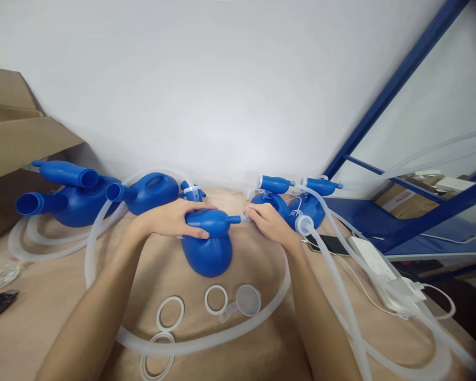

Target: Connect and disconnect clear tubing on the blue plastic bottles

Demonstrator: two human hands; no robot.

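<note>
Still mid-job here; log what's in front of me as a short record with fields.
left hand: grips upper blue piece above round blue container
right hand: pinches clear fitting at the piece's narrow end
nearest me: white rings, strapped cap, hose
left side: cardboard box
right side: phone, power strip

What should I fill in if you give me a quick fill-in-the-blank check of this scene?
The left hand grips a bottle coloured ____.
The clear tip on its spout is between the fingers of the ____ hand.
The cardboard box stands on the person's ____ side.
The rings on the table are coloured ____.
Missing words: blue; right; left; white.
</note>
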